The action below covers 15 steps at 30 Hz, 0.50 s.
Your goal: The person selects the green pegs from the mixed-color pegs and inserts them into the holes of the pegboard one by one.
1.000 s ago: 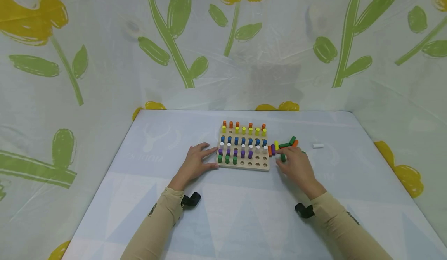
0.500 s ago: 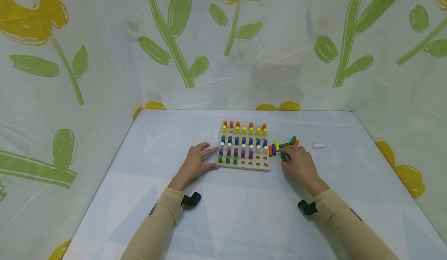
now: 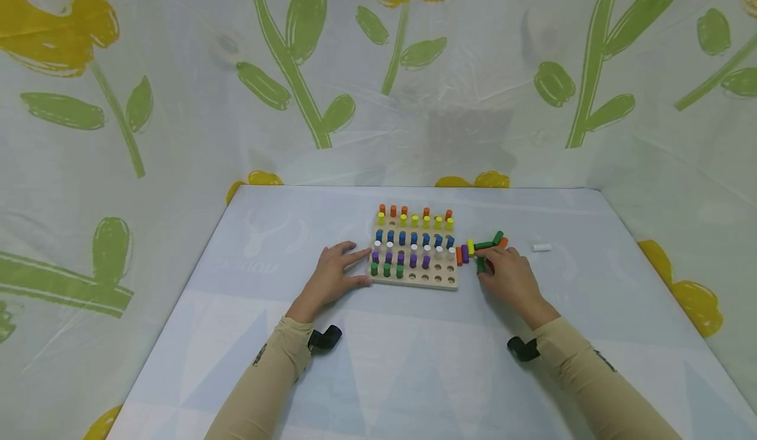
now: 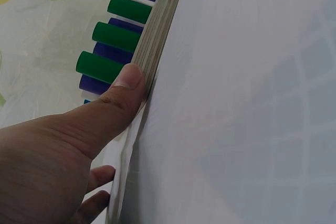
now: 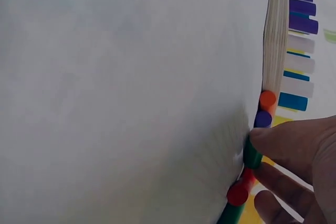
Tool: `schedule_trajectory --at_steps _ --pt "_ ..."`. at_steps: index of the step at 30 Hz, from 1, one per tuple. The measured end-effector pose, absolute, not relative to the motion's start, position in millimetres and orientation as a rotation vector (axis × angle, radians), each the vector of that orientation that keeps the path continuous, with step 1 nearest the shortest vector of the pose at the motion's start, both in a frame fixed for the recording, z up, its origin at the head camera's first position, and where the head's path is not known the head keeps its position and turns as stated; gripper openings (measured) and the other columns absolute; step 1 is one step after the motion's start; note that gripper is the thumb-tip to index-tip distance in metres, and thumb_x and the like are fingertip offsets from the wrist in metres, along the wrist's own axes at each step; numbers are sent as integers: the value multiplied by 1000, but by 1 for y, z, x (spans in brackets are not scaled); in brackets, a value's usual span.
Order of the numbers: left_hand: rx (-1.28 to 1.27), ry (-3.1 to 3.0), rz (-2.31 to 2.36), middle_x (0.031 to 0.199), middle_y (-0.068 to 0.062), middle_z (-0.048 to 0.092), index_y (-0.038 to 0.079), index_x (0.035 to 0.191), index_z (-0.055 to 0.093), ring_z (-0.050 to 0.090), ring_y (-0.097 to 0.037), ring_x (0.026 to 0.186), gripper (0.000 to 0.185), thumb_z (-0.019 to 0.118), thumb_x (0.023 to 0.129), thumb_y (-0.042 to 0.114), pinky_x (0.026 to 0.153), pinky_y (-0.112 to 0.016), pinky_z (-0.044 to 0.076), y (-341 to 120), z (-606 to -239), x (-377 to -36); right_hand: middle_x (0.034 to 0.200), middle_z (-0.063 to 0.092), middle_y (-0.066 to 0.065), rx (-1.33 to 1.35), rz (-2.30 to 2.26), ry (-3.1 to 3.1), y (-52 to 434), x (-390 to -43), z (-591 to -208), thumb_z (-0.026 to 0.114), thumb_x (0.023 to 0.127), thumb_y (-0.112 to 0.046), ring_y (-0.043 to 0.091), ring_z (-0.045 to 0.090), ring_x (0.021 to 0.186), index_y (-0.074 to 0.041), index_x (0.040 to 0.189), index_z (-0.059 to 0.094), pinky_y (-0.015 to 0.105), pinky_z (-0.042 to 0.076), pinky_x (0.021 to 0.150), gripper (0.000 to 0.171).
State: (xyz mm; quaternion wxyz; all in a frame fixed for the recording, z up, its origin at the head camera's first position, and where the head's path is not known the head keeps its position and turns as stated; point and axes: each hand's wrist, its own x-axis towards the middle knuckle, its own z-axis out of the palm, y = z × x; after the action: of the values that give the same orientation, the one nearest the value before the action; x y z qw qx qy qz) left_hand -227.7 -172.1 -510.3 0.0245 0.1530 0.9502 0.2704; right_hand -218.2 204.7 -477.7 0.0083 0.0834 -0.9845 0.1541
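A wooden pegboard (image 3: 434,281) holds upright pegs in rows of orange, yellow, blue, white, purple and green. At its left side my left hand (image 3: 332,276) has thumb and forefinger spread against the edge. The left wrist view shows that thumb (image 4: 128,77) pressed near the front corner, beside green pegs (image 4: 115,35). Right of the board, my right hand (image 3: 513,281) is down among loose pegs, thumb and a finger at a green peg (image 3: 481,264). In the right wrist view they pinch this green peg (image 5: 252,153) lying on the table.
Next to the board's right edge lie a loose orange peg (image 3: 458,256), a purple peg (image 3: 465,253) and a yellow peg (image 3: 470,247). More green and orange pegs lie behind my right fingers. A white peg (image 3: 541,247) lies apart, farther right.
My right hand has shifted slightly right, away from the board, and its thumb has come up to the green peg. The left hand stays at the board's edge.
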Motion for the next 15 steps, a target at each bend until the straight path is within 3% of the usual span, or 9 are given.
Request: schedule_trajectory --at_steps 9,15 --pt "473 2939 825 156 -16 41 26 149 54 31 -36 149 72 79 86 47 124 -60 8 -171 -509 -228 133 63 22 261 518 -3097 205 -208 -479 75 89 -21 44 54 121 -3 134 64 65 42 103 49" --pt "464 2935 813 156 -16 41 25 150 53 30 -36 149 72 79 86 47 124 -59 7 -171 -508 -227 112 71 13 294 609 -3092 202 -199 -478 73 91 -24 36 62 104 -4 133 64 61 48 95 47"
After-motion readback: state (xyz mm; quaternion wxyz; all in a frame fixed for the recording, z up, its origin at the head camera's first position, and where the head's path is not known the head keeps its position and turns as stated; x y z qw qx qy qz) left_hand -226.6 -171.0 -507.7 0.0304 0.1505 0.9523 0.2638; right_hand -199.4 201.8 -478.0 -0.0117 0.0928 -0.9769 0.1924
